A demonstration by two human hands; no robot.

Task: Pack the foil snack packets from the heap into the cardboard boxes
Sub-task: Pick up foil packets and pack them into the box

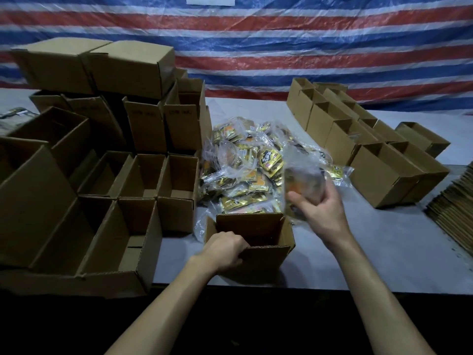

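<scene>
A heap of gold foil snack packets point(245, 165) in clear plastic wrap lies at the middle of the table. Just in front of it stands an open cardboard box point(271, 254), empty as far as I can see. My left hand point(225, 248) grips the box's near left rim. My right hand point(320, 208) holds a clear-wrapped bundle of packets point(303, 185), blurred, above and to the right of the box.
Several open and stacked boxes point(143, 180) crowd the left side. A row of open boxes point(363, 139) runs along the right. Flattened cardboard point(458, 208) is piled at the far right edge. A striped tarp point(281, 47) hangs behind the table point(371, 252).
</scene>
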